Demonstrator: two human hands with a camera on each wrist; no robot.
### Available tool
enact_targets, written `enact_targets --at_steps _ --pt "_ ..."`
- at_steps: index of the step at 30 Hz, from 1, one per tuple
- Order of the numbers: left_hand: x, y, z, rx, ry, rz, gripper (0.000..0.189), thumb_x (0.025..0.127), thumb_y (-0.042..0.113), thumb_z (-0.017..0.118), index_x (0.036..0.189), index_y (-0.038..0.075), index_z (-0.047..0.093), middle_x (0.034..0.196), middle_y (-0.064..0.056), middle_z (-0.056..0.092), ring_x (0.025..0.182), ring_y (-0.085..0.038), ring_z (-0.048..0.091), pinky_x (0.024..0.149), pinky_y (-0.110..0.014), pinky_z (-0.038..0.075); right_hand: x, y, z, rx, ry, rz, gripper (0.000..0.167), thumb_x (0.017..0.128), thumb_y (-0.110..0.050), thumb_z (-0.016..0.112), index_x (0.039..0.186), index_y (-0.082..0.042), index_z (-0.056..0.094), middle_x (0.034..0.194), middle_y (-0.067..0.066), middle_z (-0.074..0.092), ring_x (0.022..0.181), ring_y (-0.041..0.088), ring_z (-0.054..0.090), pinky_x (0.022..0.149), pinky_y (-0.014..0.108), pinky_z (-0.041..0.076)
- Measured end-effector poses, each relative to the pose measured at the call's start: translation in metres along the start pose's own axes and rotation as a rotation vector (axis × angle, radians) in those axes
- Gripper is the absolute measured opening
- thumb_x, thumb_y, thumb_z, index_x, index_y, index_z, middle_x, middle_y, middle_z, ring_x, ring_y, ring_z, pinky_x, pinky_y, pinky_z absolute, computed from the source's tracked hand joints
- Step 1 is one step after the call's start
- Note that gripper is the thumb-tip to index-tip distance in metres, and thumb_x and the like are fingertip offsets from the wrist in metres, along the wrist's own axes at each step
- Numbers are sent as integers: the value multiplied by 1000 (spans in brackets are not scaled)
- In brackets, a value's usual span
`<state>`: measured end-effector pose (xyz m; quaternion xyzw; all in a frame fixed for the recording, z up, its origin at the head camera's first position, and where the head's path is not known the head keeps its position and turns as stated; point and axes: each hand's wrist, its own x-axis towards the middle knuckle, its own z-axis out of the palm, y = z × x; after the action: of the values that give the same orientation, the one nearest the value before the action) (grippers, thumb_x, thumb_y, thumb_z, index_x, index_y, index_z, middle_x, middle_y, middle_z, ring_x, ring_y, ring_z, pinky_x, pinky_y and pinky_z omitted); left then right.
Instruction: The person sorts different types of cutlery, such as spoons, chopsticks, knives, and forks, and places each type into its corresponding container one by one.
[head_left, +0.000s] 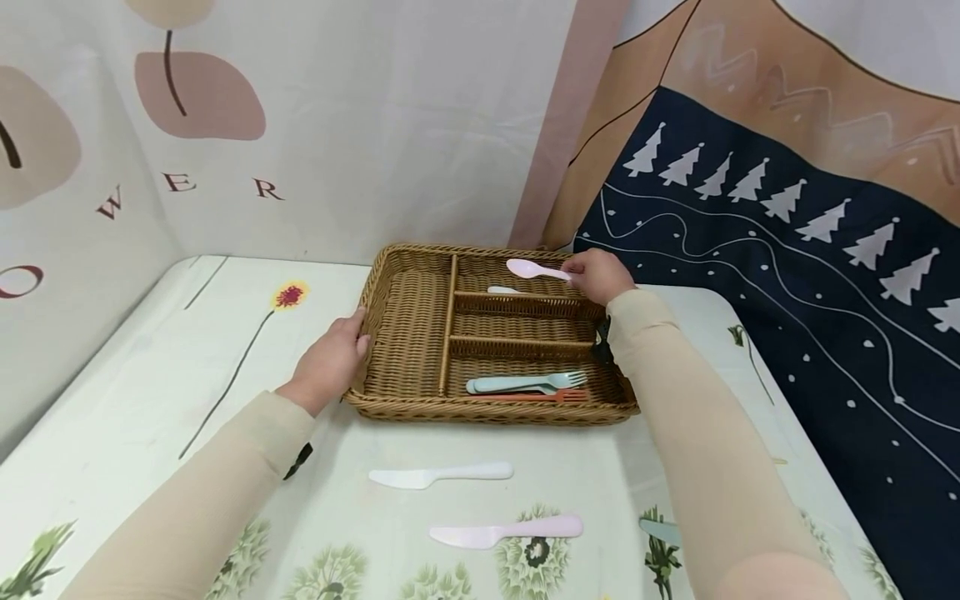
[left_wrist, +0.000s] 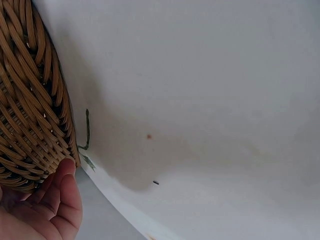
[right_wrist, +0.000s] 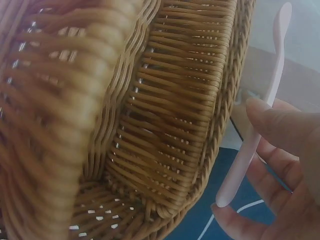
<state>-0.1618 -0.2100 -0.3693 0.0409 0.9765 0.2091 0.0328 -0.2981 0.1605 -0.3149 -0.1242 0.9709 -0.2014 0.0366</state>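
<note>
A brown wicker cutlery basket [head_left: 408,408] with divided compartments stands on the table. My left hand [head_left: 330,358] grips its left side; in the left wrist view the fingers [left_wrist: 69,195] curl at the woven wall. My right hand [head_left: 600,275] pinches a pink spoon [head_left: 528,268] by its handle over the back right compartment, the bowl pointing left. The right wrist view shows the pink spoon [right_wrist: 276,80] between thumb and fingers, beside the basket's rim [right_wrist: 232,95]. A white utensil [head_left: 504,290], partly hidden by a divider, lies in that back compartment.
Light blue forks [head_left: 525,382] and an orange fork [head_left: 562,396] lie in the front right compartment. On the floral tablecloth [head_left: 247,333] before the basket are a white knife [head_left: 442,475], a pink knife [head_left: 510,530] and a green utensil [head_left: 660,531], partly behind the right sleeve.
</note>
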Motion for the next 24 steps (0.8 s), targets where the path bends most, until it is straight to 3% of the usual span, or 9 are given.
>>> enact_targets --at_steps 13,24 --pt "0 0 -1 -3 4 2 54 106 16 34 150 -9 17 141 -34 37 126 -47 43 103 -56 40 16 -2 16 -19 -32 -12 20 91 -9 64 110 -7 72 104 14 68 92 28 58 84 43 48" --pt "-1 1 -1 -8 2 -5 54 106 17 34 150 -9 17 141 -34 37 126 -46 44 103 -55 40 25 -9 26 -48 -104 -43 23 95 -8 58 115 -4 70 114 15 67 99 28 59 90 42 49"
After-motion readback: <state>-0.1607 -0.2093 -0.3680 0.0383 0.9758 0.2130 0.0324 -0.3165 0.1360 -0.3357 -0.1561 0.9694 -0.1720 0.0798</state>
